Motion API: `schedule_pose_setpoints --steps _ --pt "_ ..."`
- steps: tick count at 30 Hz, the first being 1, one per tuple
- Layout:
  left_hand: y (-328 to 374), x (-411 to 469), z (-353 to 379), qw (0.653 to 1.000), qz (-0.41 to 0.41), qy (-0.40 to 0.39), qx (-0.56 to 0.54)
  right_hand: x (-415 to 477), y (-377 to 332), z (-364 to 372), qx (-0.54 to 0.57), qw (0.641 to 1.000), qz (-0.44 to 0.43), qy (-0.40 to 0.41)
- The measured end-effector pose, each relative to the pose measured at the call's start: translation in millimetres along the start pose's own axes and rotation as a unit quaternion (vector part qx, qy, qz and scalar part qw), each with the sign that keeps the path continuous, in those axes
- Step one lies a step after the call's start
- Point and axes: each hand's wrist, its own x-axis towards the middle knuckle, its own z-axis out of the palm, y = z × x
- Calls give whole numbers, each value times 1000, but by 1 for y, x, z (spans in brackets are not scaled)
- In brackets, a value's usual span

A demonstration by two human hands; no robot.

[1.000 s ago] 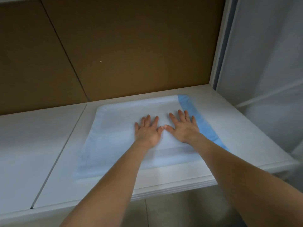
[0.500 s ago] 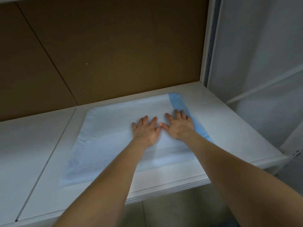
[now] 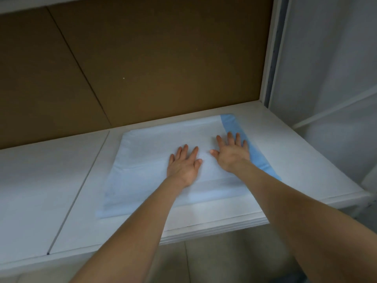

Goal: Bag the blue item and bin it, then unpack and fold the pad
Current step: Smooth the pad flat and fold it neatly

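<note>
Pressing your left hand (image 3: 184,165) and right hand (image 3: 231,155) flat, fingers spread and holding nothing, on the pad (image 3: 155,152) lying open toward the counter's (image 3: 295,160) right end, you seem to be smoothing it before folding; next, pinch one edge and carry it squarely across.

One pad (image 3: 155,152) is counted, with one blue strip (image 3: 255,154) along its right edge. Two hands are counted: one left hand (image 3: 183,166) and one right hand (image 3: 231,155). Two white shelf boards are counted, a left board (image 3: 40,180) and a right board (image 3: 295,160), separated by one seam (image 3: 81,186). Two brown back panels are counted, a left panel (image 3: 30,78) and a right panel (image 3: 173,58).
</note>
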Motion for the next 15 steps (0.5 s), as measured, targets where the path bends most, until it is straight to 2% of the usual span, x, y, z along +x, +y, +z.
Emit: schedule_pose_setpoints --steps 3,8,12,15 --pt "-30 -18 -6 999 -38 12 9 -15 -30 0 22 999 -45 12" --pt "-79 -46 -14 996 -82 15 14 -37 -83 7 42 993 -106 -27" --pt "-117 -62 -15 993 -119 0 12 -47 -112 14 26 989 -133 -52" --pt "-129 -64 -12 993 -114 -19 7 -49 -123 19 1 987 -144 -66"
